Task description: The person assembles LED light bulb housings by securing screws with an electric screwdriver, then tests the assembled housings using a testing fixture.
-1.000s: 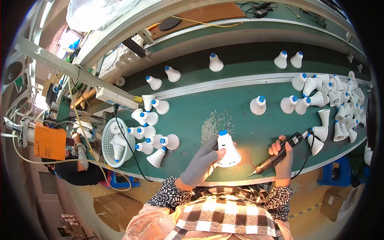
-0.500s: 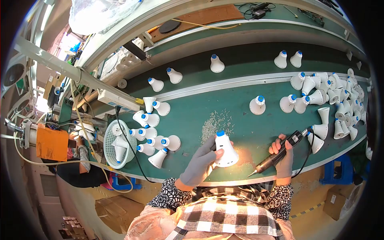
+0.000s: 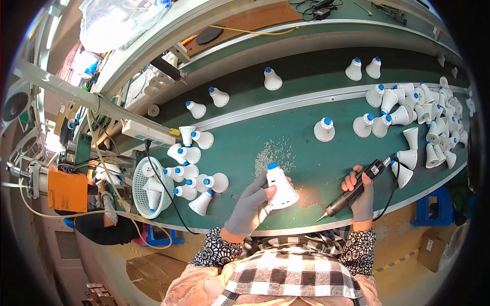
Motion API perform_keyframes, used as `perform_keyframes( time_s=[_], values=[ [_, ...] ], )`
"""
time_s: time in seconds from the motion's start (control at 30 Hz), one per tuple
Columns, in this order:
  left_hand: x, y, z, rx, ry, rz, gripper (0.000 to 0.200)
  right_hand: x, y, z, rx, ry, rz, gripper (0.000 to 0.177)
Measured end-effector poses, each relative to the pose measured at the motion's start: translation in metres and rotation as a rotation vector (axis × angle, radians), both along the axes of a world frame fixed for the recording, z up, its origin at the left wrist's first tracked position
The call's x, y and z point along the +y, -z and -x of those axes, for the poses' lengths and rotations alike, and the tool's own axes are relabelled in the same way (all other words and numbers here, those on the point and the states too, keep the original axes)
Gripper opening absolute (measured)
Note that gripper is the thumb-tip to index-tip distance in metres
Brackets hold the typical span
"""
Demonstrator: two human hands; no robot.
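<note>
My left hand (image 3: pixel 250 204), in a grey fingerless glove, grips a white cone-shaped housing with a blue cap (image 3: pixel 282 189), its cap pointing up and slightly left. In my gloved right hand (image 3: pixel 361 196) is a black electric screwdriver (image 3: pixel 352 193). Its bit points down and left, near the front edge of the bench and apart from the housing. Behind my left hand, a scatter of small pale screws or pins (image 3: pixel 274 155) lies on the green bench (image 3: pixel 245 130); they are too small to tell which.
More white housings crowd the right end (image 3: pixel 434 109) and stand in a group on the left (image 3: pixel 196 176). A green plastic basket (image 3: pixel 138 191) holds several pieces. A power strip (image 3: pixel 148 131) with a black cable (image 3: pixel 171 196) sits at left. A co-worker's arm (image 3: pixel 108 206) shows beyond.
The housing in my left hand has tilted, its cap leaning further left. My right hand keeps the screwdriver in nearly the same pose. The whole view has shifted slightly.
</note>
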State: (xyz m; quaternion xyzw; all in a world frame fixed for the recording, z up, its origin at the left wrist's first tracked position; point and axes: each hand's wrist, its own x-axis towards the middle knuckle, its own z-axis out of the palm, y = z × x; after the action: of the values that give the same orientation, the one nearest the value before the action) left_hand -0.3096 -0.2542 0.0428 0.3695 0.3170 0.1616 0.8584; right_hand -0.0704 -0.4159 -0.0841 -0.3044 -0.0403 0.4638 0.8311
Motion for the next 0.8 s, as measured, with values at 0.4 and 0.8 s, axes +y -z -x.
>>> perform_keyframes(
  time_s=[0.4,0.8],
  values=[
    [-0.0013,-0.0032,-0.0008,0.017,0.005,-0.014,0.052,-0.001,0.0037,-0.0012,0.013,0.002,-0.001,0.035],
    [0.0006,-0.0008,0.0006,-0.002,0.0,-0.024,0.05,-0.0005,0.0041,-0.0011,0.018,0.002,-0.019,0.034]
  ],
)
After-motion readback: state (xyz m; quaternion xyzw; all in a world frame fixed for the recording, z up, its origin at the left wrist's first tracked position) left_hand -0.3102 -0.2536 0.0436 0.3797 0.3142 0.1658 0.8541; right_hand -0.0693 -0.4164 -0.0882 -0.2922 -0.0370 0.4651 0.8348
